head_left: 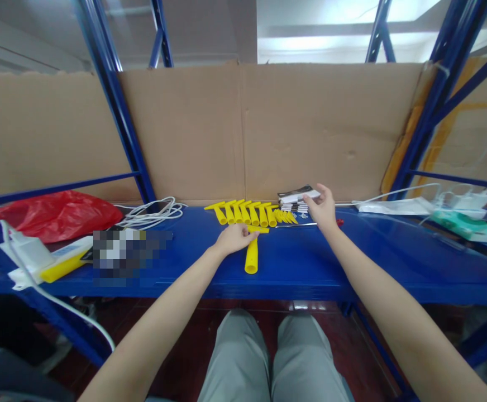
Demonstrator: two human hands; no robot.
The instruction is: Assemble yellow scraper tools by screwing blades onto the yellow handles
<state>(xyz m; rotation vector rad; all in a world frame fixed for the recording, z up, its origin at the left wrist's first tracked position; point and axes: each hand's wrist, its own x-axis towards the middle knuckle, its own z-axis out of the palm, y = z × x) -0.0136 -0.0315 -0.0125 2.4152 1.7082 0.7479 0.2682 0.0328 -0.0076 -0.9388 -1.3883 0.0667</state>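
Grey-trousered knees (241, 357) lie nearest, below the edge of the blue counter (386, 257). At mid-front on it, one yellow T-shaped piece (252, 255) points its open tube end at the wearer, long axis front-to-back, crossbar farthest. Left hand (234, 239): fingers pinched on the crossbar. Right hand (322, 205): fingers slightly parted at the leaflet stack (291, 202); grip undetermined.

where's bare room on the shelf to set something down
Bare shelf shows between the yellow tool at the left hand and the right forearm; another patch lies right of that forearm, before the green packet. Crowded: back middle (yellow row, black-and-white stack) and left end (red bag).
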